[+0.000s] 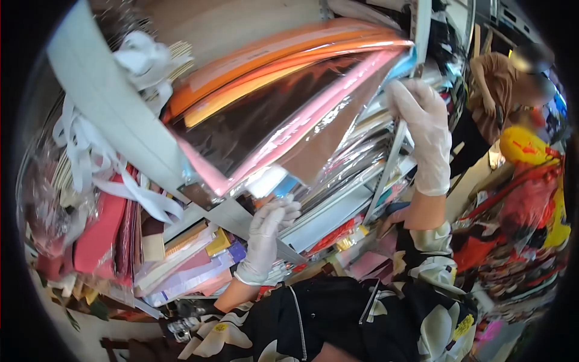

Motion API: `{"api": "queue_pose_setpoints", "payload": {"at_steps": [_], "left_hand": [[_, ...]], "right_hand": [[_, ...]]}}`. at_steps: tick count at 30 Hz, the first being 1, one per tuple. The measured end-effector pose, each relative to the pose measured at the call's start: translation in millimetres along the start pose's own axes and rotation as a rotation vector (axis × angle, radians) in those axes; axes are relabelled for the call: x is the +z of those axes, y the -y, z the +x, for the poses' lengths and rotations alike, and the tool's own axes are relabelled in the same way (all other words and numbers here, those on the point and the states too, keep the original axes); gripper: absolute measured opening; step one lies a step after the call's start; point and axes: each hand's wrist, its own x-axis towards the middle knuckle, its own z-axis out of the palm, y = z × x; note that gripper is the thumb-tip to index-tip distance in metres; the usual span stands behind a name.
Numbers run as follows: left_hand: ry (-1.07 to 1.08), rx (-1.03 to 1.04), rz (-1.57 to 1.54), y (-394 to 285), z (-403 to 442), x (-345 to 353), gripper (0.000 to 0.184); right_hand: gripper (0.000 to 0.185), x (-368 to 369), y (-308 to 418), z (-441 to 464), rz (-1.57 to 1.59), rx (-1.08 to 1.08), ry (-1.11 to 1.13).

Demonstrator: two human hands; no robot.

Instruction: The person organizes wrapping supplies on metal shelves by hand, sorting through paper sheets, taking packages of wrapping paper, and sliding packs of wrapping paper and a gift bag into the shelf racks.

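Note:
Plastic-wrapped sheets of wrapping paper (319, 148), brown with pink borders, lie slanted on a shelf in front of me. My right hand (425, 123), in a white glove, is closed with its fingers curled at the upper right edge of these sheets, by a light blue corner (403, 66). My left hand (263, 238), also gloved, is lower down with bent fingers at the bottom edge of the sheets, next to a white and blue piece (268, 181). What lies between its fingers is partly hidden. Orange sheets (259, 57) are stacked behind.
A pale metal shelf post (114, 96) rises on the left, with white ribbon (136, 193) hanging beside it. Red packets (99, 241) and folded papers (187, 259) fill lower shelves. Another person (497, 90) is at the right, near yellow and red bags (525, 157).

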Motion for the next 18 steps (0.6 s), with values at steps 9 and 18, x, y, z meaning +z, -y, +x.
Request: {"api": "queue_pose_setpoints", "payload": {"at_steps": [9, 18], "left_hand": [[0.451, 0.603, 0.479, -78.8, -18.0, 36.2, 0.033], [0.329, 0.435, 0.488, -88.4, -46.1, -28.4, 0.027]], "right_hand": [[0.074, 155.2, 70.6, 93.9, -0.785, -0.808, 0.798], [0.083, 174.5, 77.1, 148.8, -0.747, -0.403, 1.096]]}}
